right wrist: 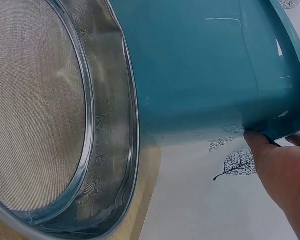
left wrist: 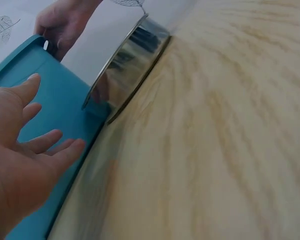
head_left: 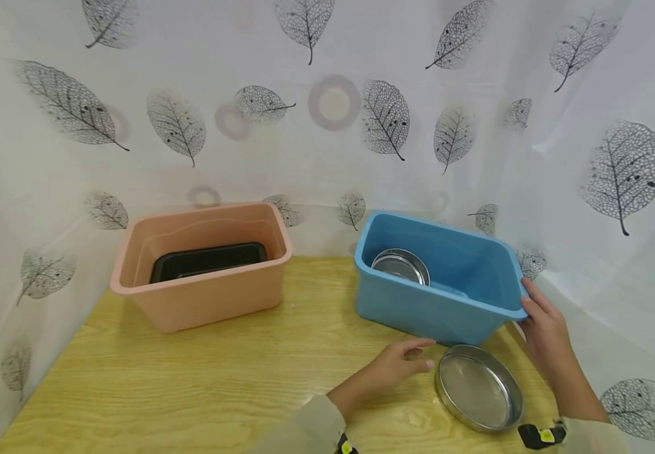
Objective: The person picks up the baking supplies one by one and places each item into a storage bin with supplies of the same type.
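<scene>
A blue plastic bin (head_left: pixel 429 309) stands at the right of the table, with a round metal sieve (head_left: pixel 401 266) inside at its left end. My right hand (head_left: pixel 548 334) grips the bin's right end at the rim; in the right wrist view the thumb (right wrist: pixel 257 140) lies beneath the lip. In front of the bin, a larger round sieve (head_left: pixel 477 388) with fine mesh rests on the table close to the bin wall. My left hand (head_left: pixel 392 369) hovers by the bin's front, left of that sieve, fingers (left wrist: pixel 65 155) spread and holding nothing.
A pink bin (head_left: pixel 202 299) stands at the left, holding a black tray-like thing (head_left: pixel 214 260). Behind and beside the wooden table (head_left: pixel 191 384) hangs a white sheet (head_left: pixel 333 170) printed with dark leaves.
</scene>
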The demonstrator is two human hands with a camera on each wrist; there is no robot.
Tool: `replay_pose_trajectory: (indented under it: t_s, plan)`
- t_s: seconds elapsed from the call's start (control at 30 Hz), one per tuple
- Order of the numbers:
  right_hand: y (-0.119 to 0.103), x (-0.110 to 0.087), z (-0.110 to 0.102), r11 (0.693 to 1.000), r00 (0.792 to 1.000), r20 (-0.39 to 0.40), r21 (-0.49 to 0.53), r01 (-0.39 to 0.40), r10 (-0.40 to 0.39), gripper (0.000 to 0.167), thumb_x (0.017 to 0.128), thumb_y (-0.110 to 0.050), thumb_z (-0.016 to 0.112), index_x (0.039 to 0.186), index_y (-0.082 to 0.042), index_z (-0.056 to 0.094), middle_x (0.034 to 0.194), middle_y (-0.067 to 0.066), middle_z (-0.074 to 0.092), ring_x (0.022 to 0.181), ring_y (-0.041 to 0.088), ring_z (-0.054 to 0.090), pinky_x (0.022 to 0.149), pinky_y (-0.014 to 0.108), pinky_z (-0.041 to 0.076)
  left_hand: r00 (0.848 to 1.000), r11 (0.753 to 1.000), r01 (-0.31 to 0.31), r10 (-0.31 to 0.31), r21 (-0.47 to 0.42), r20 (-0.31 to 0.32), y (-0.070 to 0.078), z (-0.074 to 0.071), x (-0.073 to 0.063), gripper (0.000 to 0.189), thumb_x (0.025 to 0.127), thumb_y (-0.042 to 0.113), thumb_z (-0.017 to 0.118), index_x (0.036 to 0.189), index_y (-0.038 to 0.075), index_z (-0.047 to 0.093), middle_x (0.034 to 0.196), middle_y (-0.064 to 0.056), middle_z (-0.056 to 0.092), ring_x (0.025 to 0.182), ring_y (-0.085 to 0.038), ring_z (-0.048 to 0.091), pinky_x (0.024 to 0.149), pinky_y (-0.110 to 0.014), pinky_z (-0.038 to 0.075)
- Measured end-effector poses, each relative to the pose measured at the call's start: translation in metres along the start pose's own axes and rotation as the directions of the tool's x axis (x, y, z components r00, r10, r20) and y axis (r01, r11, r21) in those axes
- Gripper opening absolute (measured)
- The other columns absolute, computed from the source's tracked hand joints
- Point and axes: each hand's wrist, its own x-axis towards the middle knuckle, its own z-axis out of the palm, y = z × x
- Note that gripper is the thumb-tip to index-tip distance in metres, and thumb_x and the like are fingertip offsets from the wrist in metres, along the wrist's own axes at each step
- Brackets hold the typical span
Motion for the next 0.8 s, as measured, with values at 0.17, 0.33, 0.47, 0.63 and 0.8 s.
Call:
replay_pose_trajectory:
  t_s: [0.17,0.33,0.47,0.63,0.8]
  plan:
    - [0.0,-0.001,-0.001,1.0,1.0,-0.005,-0.013,-0.009,0.009,0.065,0.111,-0.024,0.038,0.162,-0.006,0.002,0.169,0.009,-0.009,0.151,0.038,-0.01,0.088,0.004,0.046,1.0,1.0,-0.016,0.016,0.023,-0.012,-0.005,0.015,0.008,0.047,0.1,0.035,0.063,0.145,0.023,0.056,0.147,0.01,0.053,0.136,-0.016,0.05,0.104,-0.028,0.047]
    - [0.001,0.0,0.0,1.0,1.0,-0.003,0.013,-0.007,0.007,0.065,0.11,-0.022,0.038,0.161,-0.005,0.002,0.169,0.009,-0.008,0.153,0.035,-0.008,0.089,0.005,0.047,1.0,0.998,-0.017,0.019,0.059,-0.025,-0.007,0.026,0.014,0.045,0.099,0.034,0.066,0.143,0.026,0.059,0.142,0.011,0.058,0.13,-0.006,0.05,0.104,-0.027,0.046]
    - [0.003,0.001,0.0,1.0,1.0,-0.005,0.008,-0.006,0.006,0.065,0.11,-0.022,0.039,0.161,-0.004,0.003,0.169,0.009,-0.007,0.153,0.035,-0.006,0.09,0.006,0.047,1.0,0.997,0.016,-0.015,0.069,-0.017,-0.009,0.029,0.016,0.044,0.098,0.037,0.067,0.141,0.03,0.059,0.145,0.015,0.054,0.138,-0.006,0.045,0.109,-0.029,0.043]
    - [0.0,0.001,0.001,0.999,0.999,-0.016,-0.024,-0.028,0.028,0.066,0.11,-0.026,0.04,0.162,-0.007,0.004,0.17,0.009,-0.006,0.152,0.039,-0.006,0.088,0.004,0.047,1.0,0.997,0.028,-0.028,0.075,0.003,-0.009,0.032,0.02,0.043,0.098,0.035,0.066,0.141,0.03,0.06,0.147,0.014,0.052,0.139,-0.007,0.044,0.11,-0.03,0.043]
    - [-0.001,0.0,0.0,0.999,1.0,-0.016,-0.03,-0.022,0.022,0.065,0.11,-0.025,0.039,0.162,-0.007,0.004,0.17,0.009,-0.007,0.152,0.04,-0.007,0.088,0.004,0.047,1.0,0.992,0.006,-0.006,0.126,0.001,-0.01,0.037,0.026,0.043,0.098,0.032,0.067,0.141,0.026,0.061,0.146,0.011,0.054,0.139,-0.009,0.045,0.112,-0.03,0.041]
